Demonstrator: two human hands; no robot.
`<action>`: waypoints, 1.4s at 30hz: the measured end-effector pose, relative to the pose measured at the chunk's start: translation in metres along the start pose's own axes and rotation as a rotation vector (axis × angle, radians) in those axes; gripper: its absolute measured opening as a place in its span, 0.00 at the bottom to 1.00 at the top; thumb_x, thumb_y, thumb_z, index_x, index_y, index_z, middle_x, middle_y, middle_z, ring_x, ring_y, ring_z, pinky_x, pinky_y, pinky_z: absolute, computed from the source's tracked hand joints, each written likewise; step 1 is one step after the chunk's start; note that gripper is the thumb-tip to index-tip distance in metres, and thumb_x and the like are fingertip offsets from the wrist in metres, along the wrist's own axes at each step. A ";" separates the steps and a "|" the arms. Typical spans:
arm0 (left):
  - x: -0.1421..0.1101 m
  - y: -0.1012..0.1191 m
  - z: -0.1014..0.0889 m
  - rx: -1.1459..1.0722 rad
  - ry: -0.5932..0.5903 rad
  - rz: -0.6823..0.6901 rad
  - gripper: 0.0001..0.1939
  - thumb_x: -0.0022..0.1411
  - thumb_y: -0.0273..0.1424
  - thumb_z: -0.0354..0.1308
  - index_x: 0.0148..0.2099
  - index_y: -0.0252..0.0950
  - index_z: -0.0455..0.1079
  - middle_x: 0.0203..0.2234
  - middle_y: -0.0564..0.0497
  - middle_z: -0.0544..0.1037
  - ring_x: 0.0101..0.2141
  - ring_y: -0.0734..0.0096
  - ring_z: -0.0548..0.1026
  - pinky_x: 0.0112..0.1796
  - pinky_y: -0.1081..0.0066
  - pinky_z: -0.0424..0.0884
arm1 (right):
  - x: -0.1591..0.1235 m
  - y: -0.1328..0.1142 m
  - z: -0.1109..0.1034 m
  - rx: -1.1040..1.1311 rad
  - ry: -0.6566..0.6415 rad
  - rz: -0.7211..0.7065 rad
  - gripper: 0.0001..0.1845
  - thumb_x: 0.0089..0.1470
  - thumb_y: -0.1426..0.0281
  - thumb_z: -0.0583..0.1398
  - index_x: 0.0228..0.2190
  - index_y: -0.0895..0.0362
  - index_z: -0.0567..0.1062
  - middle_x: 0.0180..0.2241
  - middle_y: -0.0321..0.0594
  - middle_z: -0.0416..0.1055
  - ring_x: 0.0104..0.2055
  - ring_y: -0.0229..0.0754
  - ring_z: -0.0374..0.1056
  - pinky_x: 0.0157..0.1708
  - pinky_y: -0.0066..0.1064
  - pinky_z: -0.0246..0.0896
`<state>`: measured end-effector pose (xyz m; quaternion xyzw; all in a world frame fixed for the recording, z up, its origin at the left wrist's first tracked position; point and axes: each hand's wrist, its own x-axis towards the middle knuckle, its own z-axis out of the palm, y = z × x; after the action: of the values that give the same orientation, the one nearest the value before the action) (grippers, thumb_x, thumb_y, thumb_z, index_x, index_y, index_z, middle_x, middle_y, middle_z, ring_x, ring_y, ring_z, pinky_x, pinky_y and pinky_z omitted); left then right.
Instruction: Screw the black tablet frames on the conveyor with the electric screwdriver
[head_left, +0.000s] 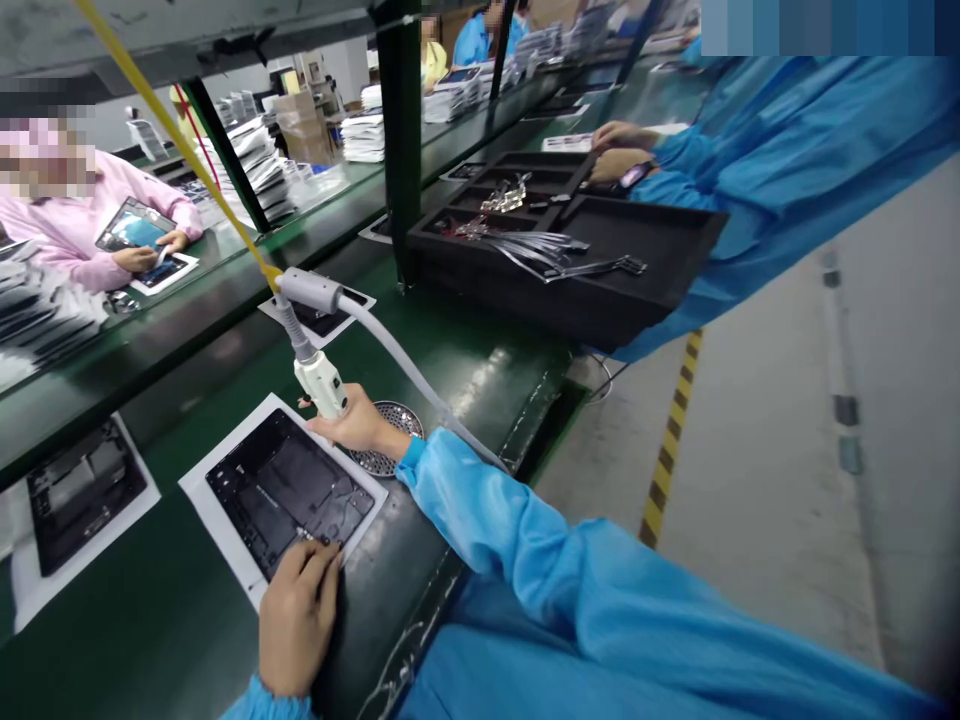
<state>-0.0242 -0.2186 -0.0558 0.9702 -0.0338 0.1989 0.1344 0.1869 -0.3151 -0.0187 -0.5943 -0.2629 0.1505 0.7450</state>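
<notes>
My right hand is wrapped round a white electric screwdriver, held by the far right edge of an opened tablet. A grey cable runs from the tool's upper end. The tablet lies on a white sheet with its dark inner parts showing. My left hand is at the tablet's near edge, fingers bent together and fingertips on its inside; whether something small is between them is hidden. Partly behind my right hand sits a round perforated metal dish.
A second opened tablet lies at left, another beyond the screwdriver. A black divided tray holds flat cables. Beside it are a co-worker's hands. A green post and yellow cord stand close by.
</notes>
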 end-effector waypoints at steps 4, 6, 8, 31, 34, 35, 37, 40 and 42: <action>-0.001 0.003 -0.001 -0.019 -0.022 -0.028 0.13 0.67 0.33 0.50 0.39 0.36 0.76 0.33 0.47 0.76 0.33 0.69 0.77 0.35 0.71 0.74 | 0.000 0.003 0.000 0.023 0.033 0.013 0.14 0.34 0.68 0.66 0.28 0.58 0.75 0.18 0.30 0.67 0.16 0.32 0.60 0.16 0.26 0.58; -0.002 0.006 -0.002 -0.044 -0.041 -0.062 0.12 0.67 0.32 0.52 0.40 0.35 0.76 0.33 0.47 0.77 0.34 0.69 0.77 0.36 0.71 0.74 | -0.002 0.003 0.000 -0.002 0.058 -0.012 0.14 0.36 0.68 0.65 0.30 0.60 0.75 0.14 0.28 0.64 0.15 0.32 0.60 0.16 0.27 0.58; -0.003 0.007 -0.003 -0.082 -0.058 -0.099 0.11 0.66 0.32 0.52 0.40 0.36 0.76 0.34 0.47 0.78 0.35 0.69 0.77 0.38 0.71 0.74 | -0.004 0.001 0.000 -0.011 0.063 -0.033 0.12 0.36 0.68 0.64 0.27 0.61 0.74 0.13 0.28 0.64 0.14 0.32 0.59 0.17 0.27 0.59; 0.010 -0.007 -0.031 0.032 -0.163 -0.452 0.10 0.60 0.37 0.59 0.36 0.36 0.76 0.34 0.48 0.77 0.36 0.64 0.75 0.38 0.67 0.71 | -0.013 -0.009 0.002 -0.045 0.114 -0.101 0.13 0.38 0.71 0.65 0.31 0.59 0.75 0.16 0.29 0.65 0.16 0.32 0.60 0.18 0.28 0.59; 0.011 -0.013 -0.035 0.013 -0.204 -0.406 0.13 0.61 0.40 0.56 0.33 0.37 0.75 0.32 0.49 0.77 0.36 0.62 0.75 0.40 0.65 0.71 | -0.015 -0.020 0.000 -0.028 0.117 -0.105 0.11 0.39 0.68 0.65 0.29 0.59 0.75 0.17 0.30 0.66 0.21 0.34 0.63 0.21 0.28 0.62; 0.012 -0.018 -0.035 0.015 -0.208 -0.415 0.14 0.61 0.42 0.55 0.34 0.38 0.75 0.33 0.49 0.77 0.37 0.61 0.75 0.40 0.64 0.71 | -0.014 -0.022 -0.002 -0.025 0.090 -0.095 0.12 0.38 0.68 0.66 0.29 0.59 0.74 0.18 0.30 0.66 0.22 0.35 0.64 0.23 0.28 0.63; 0.016 -0.028 -0.032 0.012 -0.236 -0.414 0.16 0.60 0.45 0.55 0.35 0.39 0.76 0.34 0.49 0.78 0.36 0.60 0.76 0.37 0.64 0.71 | -0.010 -0.022 -0.005 -0.036 0.048 -0.062 0.12 0.38 0.68 0.66 0.28 0.58 0.74 0.18 0.30 0.65 0.21 0.35 0.62 0.23 0.29 0.62; 0.026 -0.033 -0.032 -0.009 -0.266 -0.388 0.15 0.57 0.44 0.56 0.33 0.40 0.76 0.33 0.50 0.78 0.33 0.62 0.76 0.34 0.66 0.71 | -0.004 -0.019 -0.009 -0.046 0.033 -0.067 0.11 0.40 0.69 0.66 0.29 0.57 0.73 0.16 0.27 0.62 0.19 0.33 0.59 0.21 0.29 0.60; 0.032 -0.027 -0.036 -0.039 -0.274 -0.395 0.13 0.55 0.43 0.57 0.30 0.40 0.75 0.29 0.52 0.78 0.30 0.64 0.75 0.32 0.68 0.70 | -0.006 -0.018 -0.010 -0.036 0.042 -0.097 0.10 0.41 0.69 0.66 0.28 0.58 0.73 0.17 0.28 0.62 0.20 0.33 0.59 0.22 0.29 0.61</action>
<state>-0.0055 -0.1833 -0.0176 0.9732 0.1347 0.0347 0.1833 0.1859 -0.3305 -0.0037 -0.5973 -0.2786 0.0970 0.7458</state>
